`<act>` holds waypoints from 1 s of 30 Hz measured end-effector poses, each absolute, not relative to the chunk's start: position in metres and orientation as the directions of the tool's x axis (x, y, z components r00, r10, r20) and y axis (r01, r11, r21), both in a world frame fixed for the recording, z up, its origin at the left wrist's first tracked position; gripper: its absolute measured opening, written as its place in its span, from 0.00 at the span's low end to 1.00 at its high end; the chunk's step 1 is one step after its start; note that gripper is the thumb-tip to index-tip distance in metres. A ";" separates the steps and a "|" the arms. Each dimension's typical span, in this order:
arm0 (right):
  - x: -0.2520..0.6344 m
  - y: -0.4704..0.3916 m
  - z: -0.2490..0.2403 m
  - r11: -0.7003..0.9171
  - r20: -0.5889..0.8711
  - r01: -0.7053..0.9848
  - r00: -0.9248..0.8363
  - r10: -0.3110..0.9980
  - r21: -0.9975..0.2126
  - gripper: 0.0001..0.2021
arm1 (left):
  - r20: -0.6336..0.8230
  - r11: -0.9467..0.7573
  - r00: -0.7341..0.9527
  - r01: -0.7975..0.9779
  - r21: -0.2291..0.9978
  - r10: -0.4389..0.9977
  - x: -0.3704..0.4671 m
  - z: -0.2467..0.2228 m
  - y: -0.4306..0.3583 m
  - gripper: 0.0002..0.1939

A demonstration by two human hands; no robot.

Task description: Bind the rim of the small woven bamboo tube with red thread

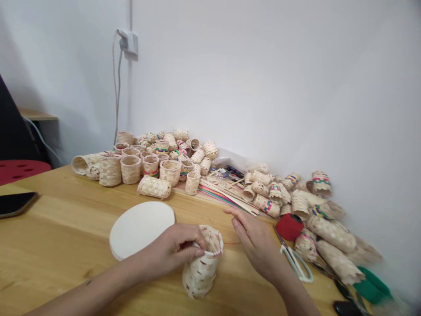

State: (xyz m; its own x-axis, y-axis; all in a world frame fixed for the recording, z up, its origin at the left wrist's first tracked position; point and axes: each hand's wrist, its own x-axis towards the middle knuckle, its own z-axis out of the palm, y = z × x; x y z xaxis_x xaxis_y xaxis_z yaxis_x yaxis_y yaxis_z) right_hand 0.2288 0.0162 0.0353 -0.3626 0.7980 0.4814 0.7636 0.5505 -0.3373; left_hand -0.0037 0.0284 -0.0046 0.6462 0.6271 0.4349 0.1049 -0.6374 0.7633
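Observation:
A small woven basket (200, 274) of pale strips stands tilted near the table's front edge, its rim partly wrapped with red thread. My left hand (180, 245) grips this basket at the left side of its rim, thumb outside and fingers reaching over the edge. To the right of the basket is my right hand (251, 237), apart from it, with thumb and fingers close together. A thin red thread runs between the rim and my right hand. Whether the fingers of that hand pinch a needle or the thread cannot be made out.
A white round disc (141, 228) lies left of the basket. Scissors (296, 261) and a red thread spool (289, 227) are on the right. Many woven baskets (130, 169) and coloured strips (226, 195) line the wall side. A phone (16, 204) lies far left.

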 end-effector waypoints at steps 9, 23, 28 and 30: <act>0.233 0.008 0.023 0.744 0.620 0.630 -0.498 0.606 -0.221 0.12 | 0.426 -0.611 0.653 0.072 0.789 0.627 -0.001 -0.007 0.031 0.11; 0.226 0.005 0.021 0.763 0.519 0.641 -0.625 0.584 -0.087 0.14 | 0.400 -0.619 0.708 0.067 0.782 0.582 -0.002 0.002 0.029 0.14; 0.226 0.004 0.023 0.764 0.483 0.635 -0.635 0.603 -0.117 0.14 | 0.402 -0.617 0.711 0.057 0.785 0.577 -0.002 0.003 0.029 0.14; 0.225 0.004 0.023 0.760 0.471 0.637 -0.635 0.612 -0.130 0.14 | 0.402 -0.620 0.711 0.059 0.783 0.576 -0.002 0.001 0.030 0.14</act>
State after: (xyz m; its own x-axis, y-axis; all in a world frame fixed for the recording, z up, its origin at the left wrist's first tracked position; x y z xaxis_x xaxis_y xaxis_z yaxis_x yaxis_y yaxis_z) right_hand 0.2253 0.0041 0.0228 -0.6345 0.6124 0.4715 0.6369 0.7599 -0.1299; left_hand -0.0019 0.0300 0.0014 0.7112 0.5764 0.4023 0.0593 -0.6195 0.7827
